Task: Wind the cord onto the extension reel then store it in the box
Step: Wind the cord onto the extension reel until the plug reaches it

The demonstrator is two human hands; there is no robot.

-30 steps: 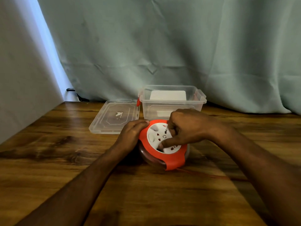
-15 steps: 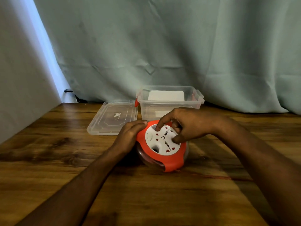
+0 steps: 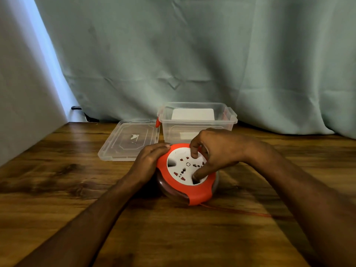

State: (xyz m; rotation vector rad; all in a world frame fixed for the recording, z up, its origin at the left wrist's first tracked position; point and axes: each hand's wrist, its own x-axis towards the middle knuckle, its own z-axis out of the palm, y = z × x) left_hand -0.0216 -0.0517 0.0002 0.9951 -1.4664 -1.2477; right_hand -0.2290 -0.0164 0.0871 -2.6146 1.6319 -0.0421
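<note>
We see the round orange-and-white plastic extension reel (image 3: 186, 173) lying socket-face up on the wooden counter (image 3: 57, 189), just in front of the clear plastic storage box (image 3: 196, 122). A thin red cord (image 3: 240, 211) trails from the reel's near edge to the right, so we judge winding unfinished and storing yet to come. Our left hand (image 3: 149, 160) rests flat on the reel's left rim, fingers straight. Our right hand (image 3: 215, 151) curls over the white face, a fingertip and the thumb pressed into it. Left of the box lies its clear lid (image 3: 131, 139).
</note>
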